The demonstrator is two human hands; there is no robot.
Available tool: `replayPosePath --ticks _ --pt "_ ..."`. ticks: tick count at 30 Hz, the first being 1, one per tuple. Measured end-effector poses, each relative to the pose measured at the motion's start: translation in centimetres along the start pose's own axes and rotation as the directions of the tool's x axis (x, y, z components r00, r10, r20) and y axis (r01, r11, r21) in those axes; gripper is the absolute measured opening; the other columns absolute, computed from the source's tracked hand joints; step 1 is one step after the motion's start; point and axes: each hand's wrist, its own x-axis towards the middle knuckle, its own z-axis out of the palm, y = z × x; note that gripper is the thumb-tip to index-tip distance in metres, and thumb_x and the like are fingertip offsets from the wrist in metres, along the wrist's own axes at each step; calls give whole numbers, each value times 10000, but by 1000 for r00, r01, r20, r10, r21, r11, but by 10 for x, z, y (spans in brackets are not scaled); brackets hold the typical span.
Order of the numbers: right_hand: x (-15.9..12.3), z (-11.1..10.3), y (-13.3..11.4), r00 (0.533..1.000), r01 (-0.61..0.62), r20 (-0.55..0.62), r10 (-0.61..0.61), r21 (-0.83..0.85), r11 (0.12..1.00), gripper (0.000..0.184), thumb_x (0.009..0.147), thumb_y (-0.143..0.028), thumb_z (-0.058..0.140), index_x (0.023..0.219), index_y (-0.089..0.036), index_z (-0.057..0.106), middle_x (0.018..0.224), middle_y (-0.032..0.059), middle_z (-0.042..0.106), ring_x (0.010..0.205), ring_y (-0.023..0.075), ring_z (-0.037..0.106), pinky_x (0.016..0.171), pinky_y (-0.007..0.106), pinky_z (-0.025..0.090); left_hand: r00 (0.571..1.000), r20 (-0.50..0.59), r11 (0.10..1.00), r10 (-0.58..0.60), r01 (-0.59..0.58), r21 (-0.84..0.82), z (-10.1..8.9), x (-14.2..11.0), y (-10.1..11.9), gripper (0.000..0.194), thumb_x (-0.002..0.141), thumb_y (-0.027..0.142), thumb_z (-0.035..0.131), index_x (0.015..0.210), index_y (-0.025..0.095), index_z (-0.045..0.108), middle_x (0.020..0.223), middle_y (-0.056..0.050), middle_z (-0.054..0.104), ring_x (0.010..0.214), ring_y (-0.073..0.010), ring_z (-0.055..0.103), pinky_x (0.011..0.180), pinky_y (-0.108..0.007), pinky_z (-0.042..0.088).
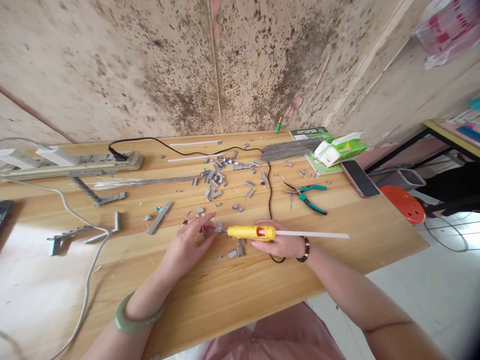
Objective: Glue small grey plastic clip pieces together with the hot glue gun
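My right hand (279,242) is wrapped round a yellow glue gun (245,232), which lies nearly level with its nozzle toward the left. A long white glue stick (315,234) sticks out of its back end. My left hand (193,240) pinches a small grey block (217,227) right at the nozzle; the fingers partly cover it. Just below the gun, a few loose grey blocks (236,252) lie on the wooden table (232,305). Behind my hands is a heap of small grey pieces (213,181).
Pliers with teal handles (313,197) lie open at the right, near a phone (360,178) and a green tissue pack (339,149). Thin metal wires (290,149) lie at the back. Angled grey assemblies (93,192), a power strip (129,161) and a white cable (88,280) occupy the left.
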Motion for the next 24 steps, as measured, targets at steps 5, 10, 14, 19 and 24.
replayPosePath --ticks 5,10,14,19,24 --pt "1 -2 -2 999 -45 -21 46 26 999 194 885 -300 533 719 -200 524 742 14 555 723 157 543 724 286 480 1000 -2 1000 -2 2 -14 -1 1 1 372 879 238 554 1245 214 491 880 -27 687 728 -128 648 763 -293 537" --pt "0 -1 0 1000 -16 -13 16 28 999 181 883 -292 532 722 -209 531 748 16 567 741 165 551 742 292 483 1000 4 999 -16 16 -37 0 1 0 363 885 247 542 1242 207 492 868 -29 692 699 -125 641 743 -298 539" --pt "-1 1 3 1000 13 -21 -13 10 1000 205 880 -309 529 701 -210 518 723 13 559 736 169 544 744 296 479 1000 -3 999 -12 12 -43 0 0 -2 373 880 239 554 1247 206 489 880 -31 689 710 -124 638 748 -299 536" --pt "2 -2 -2 999 -45 -16 45 2 999 220 894 -321 507 705 -208 509 718 11 542 698 159 531 710 288 478 999 12 998 -43 44 -39 0 0 -1 368 884 272 546 1243 205 501 877 -34 695 712 -133 649 753 -310 544" --pt "3 -4 -6 999 -33 -2 33 25 999 213 891 -312 511 704 -211 514 712 12 543 706 163 532 710 292 484 999 -3 998 -46 46 -50 0 0 0 372 879 262 557 1244 214 506 877 -30 697 727 -139 659 753 -307 547"
